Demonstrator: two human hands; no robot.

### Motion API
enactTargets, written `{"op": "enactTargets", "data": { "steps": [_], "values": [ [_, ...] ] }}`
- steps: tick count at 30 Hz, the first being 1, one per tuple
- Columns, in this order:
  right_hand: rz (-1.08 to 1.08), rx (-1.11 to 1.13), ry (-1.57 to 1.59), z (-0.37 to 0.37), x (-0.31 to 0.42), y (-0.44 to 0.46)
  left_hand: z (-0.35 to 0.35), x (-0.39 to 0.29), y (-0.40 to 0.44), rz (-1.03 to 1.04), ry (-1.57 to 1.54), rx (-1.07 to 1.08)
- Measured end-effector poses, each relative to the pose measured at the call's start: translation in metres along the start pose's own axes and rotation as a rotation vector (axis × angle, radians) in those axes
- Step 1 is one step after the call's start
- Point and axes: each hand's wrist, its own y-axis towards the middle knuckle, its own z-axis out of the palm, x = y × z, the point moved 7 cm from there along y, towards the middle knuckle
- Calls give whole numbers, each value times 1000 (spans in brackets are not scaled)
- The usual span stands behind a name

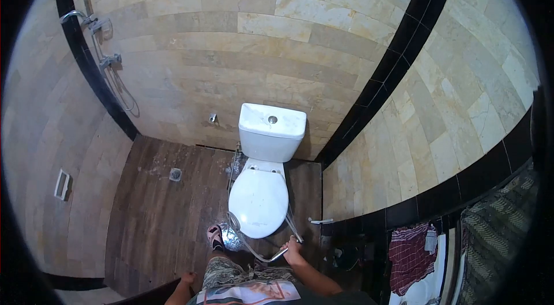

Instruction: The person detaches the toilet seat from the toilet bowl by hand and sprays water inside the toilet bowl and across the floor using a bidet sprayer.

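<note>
A white toilet (258,202) with its lid down stands in front of me, its cistern (271,132) against the tiled wall. My right hand (293,247) is just in front of the seat, its fingers wrapped round a silver bidet spray hose. The flexible hose (259,257) loops from the toilet's left side, round its front, to that hand. Whether the spray head is in the grip is too small to make out. My left hand (188,278) hangs low by my left leg, its fingers curled in, with nothing visible in it.
A shower set (109,61) hangs on the left of the far wall, and a small tap (213,118) sits lower down. The brown floor holds a drain (175,174) and wet patches. At right lie a maroon checked cloth (411,256) and a dark patterned cloth (502,236).
</note>
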Motion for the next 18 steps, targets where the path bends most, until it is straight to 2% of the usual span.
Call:
{"op": "enactTargets", "data": {
  "steps": [2,5,8,9,10,13,16,18],
  "values": [
    [-12,-9,-16,-4,-5,-1,10,11,-12,-22,-67,21],
    [21,-25,-69,-3,-9,11,24,39,-26,13,-204,-87],
    [-12,21,-62,25,12,-4,45,73,-32,-80,-190,-70],
    [-118,-5,-94,33,23,-7,51,84,-39,-125,-300,-69],
    [-117,6,-103,42,27,-9,56,94,-44,-169,-411,-69],
    [-167,157,-62,76,51,-43,68,119,-46,-240,-508,-109],
    [-252,160,-71,92,60,-64,67,140,-39,-268,-378,-148],
    [-260,140,-78,97,59,-70,60,138,-41,-262,-415,-146]
  ]
}}
